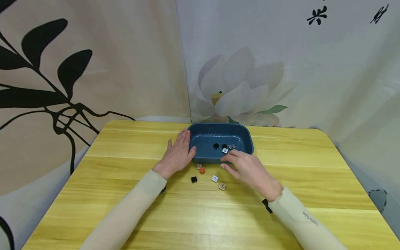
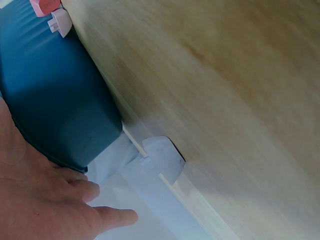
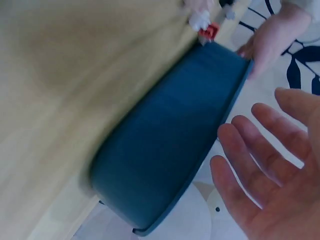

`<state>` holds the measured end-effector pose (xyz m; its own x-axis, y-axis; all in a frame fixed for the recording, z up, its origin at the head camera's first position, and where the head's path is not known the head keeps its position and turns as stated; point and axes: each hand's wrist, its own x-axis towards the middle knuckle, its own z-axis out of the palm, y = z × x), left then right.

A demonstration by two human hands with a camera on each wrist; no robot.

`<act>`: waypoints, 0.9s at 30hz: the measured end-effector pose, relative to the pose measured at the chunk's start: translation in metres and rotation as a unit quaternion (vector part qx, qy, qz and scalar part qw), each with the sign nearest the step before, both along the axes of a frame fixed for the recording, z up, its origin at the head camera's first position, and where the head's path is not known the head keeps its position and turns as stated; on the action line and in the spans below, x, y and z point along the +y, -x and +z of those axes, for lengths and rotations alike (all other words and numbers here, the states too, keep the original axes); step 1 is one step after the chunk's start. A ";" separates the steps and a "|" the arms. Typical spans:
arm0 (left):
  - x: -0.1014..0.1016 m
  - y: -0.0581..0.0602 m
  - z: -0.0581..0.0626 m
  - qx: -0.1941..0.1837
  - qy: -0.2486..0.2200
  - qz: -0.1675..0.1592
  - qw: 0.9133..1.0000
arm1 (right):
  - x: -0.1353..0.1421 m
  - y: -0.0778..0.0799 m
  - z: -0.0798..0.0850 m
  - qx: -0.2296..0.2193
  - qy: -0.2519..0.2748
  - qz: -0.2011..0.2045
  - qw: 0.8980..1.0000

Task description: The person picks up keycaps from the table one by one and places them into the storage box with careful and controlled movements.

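Note:
A blue rectangular tray stands at the far edge of the table. My left hand rests against its left side, fingers extended along the rim. Over the front right rim hovers my right hand; in the right wrist view its loosely bent fingers hold nothing. A white keycap appears just beyond those fingertips; whether it is in the air or on the tray floor I cannot tell. Inside lie black keycaps and a grey-white keycap. Before the tray are a white keycap and a beige keycap.
Close to the tray's front wall sit an orange-red piece and another beige keycap, with a black keycap nearer me. The wooden table ends at a printed curtain behind the tray.

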<state>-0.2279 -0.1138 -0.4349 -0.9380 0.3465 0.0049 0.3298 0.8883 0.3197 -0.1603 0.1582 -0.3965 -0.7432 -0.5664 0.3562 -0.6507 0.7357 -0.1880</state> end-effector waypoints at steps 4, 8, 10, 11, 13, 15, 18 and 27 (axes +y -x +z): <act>-0.001 0.000 0.000 0.002 0.000 0.001 1.000 | 0.000 -0.010 -0.005 0.002 -0.007 0.017 1.000; -0.001 0.000 -0.001 0.004 -0.003 -0.001 1.000 | -0.001 -0.018 -0.009 0.012 -0.019 0.047 0.999; -0.001 0.000 -0.001 0.003 -0.003 -0.001 1.000 | -0.001 -0.021 -0.012 0.005 -0.025 0.061 0.998; -0.001 0.000 -0.001 0.003 -0.002 -0.001 1.000 | -0.002 -0.022 -0.014 -0.001 -0.027 0.067 0.997; -0.002 -0.001 -0.001 0.002 -0.001 0.000 1.000 | -0.002 -0.025 -0.019 -0.013 -0.032 0.074 0.997; -0.002 -0.001 -0.002 0.002 0.000 0.000 1.000 | -0.002 -0.027 -0.023 -0.023 -0.036 0.079 0.996; -0.002 0.000 -0.002 0.002 0.001 0.001 1.000 | -0.002 -0.029 -0.029 -0.026 -0.043 0.086 0.995; -0.001 0.001 -0.002 0.001 0.001 -0.001 1.000 | -0.002 -0.036 -0.031 -0.045 -0.075 0.074 0.993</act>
<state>-0.2285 -0.1150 -0.4366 -0.9372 0.3487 0.0053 0.3323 0.8884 0.3166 -0.1239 0.1558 -0.4271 -0.6725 -0.7139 0.1951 -0.7397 0.6569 -0.1457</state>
